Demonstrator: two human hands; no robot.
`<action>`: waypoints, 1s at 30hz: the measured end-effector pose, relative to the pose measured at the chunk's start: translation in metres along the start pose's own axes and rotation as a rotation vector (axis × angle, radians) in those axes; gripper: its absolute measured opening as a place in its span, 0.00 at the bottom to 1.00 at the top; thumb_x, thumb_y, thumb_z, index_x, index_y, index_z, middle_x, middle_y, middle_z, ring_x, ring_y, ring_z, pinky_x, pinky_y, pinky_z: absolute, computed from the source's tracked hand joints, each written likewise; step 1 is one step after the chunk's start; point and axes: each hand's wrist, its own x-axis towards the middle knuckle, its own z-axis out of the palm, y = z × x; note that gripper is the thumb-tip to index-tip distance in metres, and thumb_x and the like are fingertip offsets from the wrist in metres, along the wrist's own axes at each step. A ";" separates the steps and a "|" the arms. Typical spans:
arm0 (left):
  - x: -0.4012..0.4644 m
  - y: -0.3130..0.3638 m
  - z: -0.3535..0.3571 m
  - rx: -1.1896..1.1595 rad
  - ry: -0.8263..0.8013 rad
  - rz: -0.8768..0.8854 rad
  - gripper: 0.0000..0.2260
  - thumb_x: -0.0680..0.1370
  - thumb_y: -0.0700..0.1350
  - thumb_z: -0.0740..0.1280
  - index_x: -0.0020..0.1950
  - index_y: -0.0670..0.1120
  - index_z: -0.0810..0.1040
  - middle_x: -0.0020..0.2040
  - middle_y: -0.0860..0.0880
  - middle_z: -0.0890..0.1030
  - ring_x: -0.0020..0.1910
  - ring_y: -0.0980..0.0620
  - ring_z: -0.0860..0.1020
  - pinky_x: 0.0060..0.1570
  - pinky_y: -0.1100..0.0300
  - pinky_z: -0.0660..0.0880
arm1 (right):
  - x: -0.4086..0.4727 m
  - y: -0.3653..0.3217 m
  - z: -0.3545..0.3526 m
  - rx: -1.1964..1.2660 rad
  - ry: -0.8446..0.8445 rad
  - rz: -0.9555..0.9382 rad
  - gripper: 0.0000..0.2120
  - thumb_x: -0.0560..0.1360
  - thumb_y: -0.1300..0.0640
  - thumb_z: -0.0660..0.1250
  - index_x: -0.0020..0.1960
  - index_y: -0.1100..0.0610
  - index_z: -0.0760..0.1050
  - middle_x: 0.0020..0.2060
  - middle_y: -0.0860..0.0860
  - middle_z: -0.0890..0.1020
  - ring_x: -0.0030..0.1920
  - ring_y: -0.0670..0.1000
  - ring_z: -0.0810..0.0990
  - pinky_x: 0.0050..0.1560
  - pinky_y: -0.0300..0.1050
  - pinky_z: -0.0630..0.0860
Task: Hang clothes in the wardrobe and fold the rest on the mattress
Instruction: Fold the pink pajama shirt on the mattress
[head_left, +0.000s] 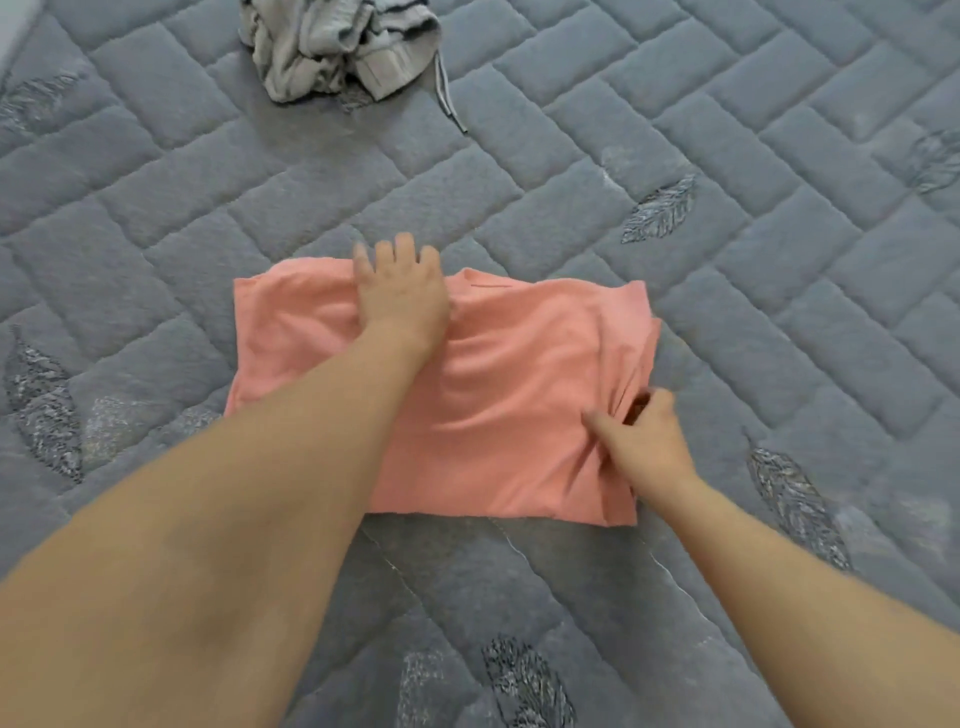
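Observation:
A salmon-pink garment (498, 395) lies partly folded into a rough rectangle on the grey quilted mattress (727, 291). My left hand (400, 291) lies on its far edge near the collar, fingers reaching over onto the mattress and pressing the cloth down. My right hand (641, 436) is at the garment's right side, where its fingers pinch a bunch of gathered fabric; the thumb points left across the cloth. Creases run from that pinch toward the right edge.
A crumpled grey-and-white striped garment (332, 47) with a dangling drawstring (449, 98) lies at the far top of the mattress. The quilting carries dark feather prints, one (660, 210) to the right of the pink garment.

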 end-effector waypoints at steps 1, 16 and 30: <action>0.000 0.007 0.001 -0.006 0.032 0.105 0.16 0.82 0.49 0.56 0.65 0.43 0.73 0.69 0.41 0.68 0.70 0.39 0.65 0.76 0.38 0.48 | -0.007 0.015 -0.001 -0.012 -0.045 0.030 0.23 0.72 0.46 0.74 0.56 0.58 0.69 0.53 0.54 0.79 0.50 0.55 0.78 0.49 0.50 0.75; -0.001 0.167 0.008 -0.134 -0.262 0.423 0.16 0.82 0.52 0.56 0.67 0.50 0.72 0.67 0.43 0.70 0.68 0.38 0.65 0.68 0.44 0.60 | -0.028 0.088 -0.031 0.228 -0.622 0.045 0.02 0.77 0.66 0.69 0.45 0.61 0.77 0.42 0.55 0.81 0.43 0.50 0.77 0.52 0.47 0.76; -0.050 0.163 -0.002 -0.230 -0.046 0.451 0.15 0.77 0.48 0.62 0.62 0.44 0.71 0.61 0.43 0.71 0.61 0.41 0.69 0.63 0.46 0.65 | -0.083 0.100 0.001 -0.014 -0.054 -0.057 0.15 0.73 0.45 0.70 0.53 0.50 0.70 0.49 0.45 0.72 0.48 0.48 0.73 0.48 0.48 0.73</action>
